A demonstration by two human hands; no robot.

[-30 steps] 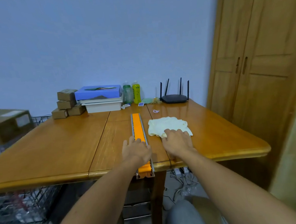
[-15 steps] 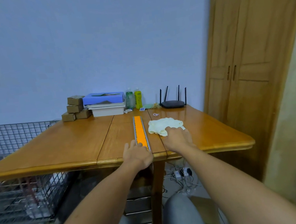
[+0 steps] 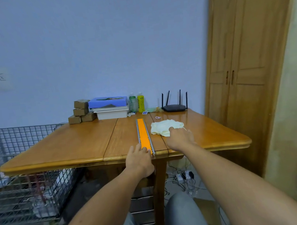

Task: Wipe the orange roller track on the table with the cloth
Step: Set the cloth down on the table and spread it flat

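Observation:
The orange roller track, edged with grey metal rails, lies lengthwise on the wooden table, running from mid-table to the near edge. My left hand rests on the track's near end at the table edge, covering that end. A crumpled pale yellow cloth lies just right of the track. My right hand is laid on the cloth's near edge, fingers pressing down on it.
At the table's far edge stand stacked cardboard boxes, a blue box on white trays, two bottles and a black router. A wire cage sits left, a wooden wardrobe right. Cables lie under the table.
The view has pulled back and tilted up, so the table looks farther away. Both hands stay in place: left on the track's near end, right on the cloth.

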